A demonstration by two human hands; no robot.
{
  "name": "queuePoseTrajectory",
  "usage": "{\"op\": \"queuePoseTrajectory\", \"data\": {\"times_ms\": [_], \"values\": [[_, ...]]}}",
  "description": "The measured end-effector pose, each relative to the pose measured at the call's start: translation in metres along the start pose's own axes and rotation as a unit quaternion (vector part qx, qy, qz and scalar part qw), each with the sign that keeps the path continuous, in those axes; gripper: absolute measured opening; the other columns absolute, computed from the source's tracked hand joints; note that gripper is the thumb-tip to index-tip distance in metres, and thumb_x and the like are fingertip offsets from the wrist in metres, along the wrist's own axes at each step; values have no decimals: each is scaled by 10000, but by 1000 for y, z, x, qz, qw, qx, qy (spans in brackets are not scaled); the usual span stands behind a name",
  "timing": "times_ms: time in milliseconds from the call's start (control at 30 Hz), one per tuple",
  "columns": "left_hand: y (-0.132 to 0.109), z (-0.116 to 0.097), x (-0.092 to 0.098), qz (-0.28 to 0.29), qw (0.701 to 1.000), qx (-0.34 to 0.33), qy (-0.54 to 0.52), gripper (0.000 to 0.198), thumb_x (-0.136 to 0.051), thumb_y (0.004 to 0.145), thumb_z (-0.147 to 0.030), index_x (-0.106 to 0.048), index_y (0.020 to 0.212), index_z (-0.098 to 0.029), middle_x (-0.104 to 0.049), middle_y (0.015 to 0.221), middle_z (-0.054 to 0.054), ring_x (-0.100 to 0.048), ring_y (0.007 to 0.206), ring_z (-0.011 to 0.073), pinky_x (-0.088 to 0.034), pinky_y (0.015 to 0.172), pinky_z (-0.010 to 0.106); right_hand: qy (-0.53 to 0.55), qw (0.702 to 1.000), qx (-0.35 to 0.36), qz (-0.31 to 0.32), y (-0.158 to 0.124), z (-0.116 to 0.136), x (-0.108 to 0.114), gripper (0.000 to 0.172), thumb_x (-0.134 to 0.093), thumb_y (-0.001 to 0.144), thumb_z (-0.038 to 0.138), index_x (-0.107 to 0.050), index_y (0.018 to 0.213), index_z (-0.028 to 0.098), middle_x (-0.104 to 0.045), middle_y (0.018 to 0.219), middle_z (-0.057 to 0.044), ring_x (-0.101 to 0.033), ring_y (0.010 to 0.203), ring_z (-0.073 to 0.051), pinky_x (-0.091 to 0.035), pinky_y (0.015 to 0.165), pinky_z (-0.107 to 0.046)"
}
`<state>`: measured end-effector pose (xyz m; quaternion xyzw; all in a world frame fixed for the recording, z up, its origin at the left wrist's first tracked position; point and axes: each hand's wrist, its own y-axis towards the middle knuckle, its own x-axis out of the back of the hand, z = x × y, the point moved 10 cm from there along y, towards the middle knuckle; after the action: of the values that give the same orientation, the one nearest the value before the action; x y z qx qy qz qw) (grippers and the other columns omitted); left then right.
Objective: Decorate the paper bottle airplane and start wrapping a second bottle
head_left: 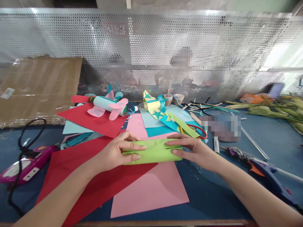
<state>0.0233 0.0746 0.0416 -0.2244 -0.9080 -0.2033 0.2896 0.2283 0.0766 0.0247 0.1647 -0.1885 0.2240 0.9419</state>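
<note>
A lime-green sheet of paper (153, 154), curled into a roll, lies crosswise between my hands. At its left end, my left hand (113, 151) is closed on the paper, thumb and fingers pressing the curled layers. My right hand (196, 151) grips the right end in the same way. Whether anything sits inside the roll is hidden. Under it are pink paper (151, 192) and red paper (94, 179). Just beyond my right hand lie scissors with red handles (201, 132), partly covered by a green paper strip (186, 126).
Behind stand a paper-covered plane model (106, 104) and a bottle with star-patterned paper (152, 105). A hot glue gun (262, 173) lies right; a magenta power strip (28, 164) sits left. Cardboard (42, 88) leans against a perforated metal screen (151, 41), people visible behind it.
</note>
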Motion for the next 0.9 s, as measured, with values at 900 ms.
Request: {"op": "queuePoseTrajectory", "data": {"times_ms": [900], "values": [[28,-56,-16,19,951,-72,301,84,-626,868,-276,-670,893,-209,-648,934,32,-622,913,201,-508,788,338,-25,999,0,-37,2,4,-1,265,-615,887,395,-748,1097,303,-627,1272,-67,-581,1190,-251,-458,1014,-399]]}}
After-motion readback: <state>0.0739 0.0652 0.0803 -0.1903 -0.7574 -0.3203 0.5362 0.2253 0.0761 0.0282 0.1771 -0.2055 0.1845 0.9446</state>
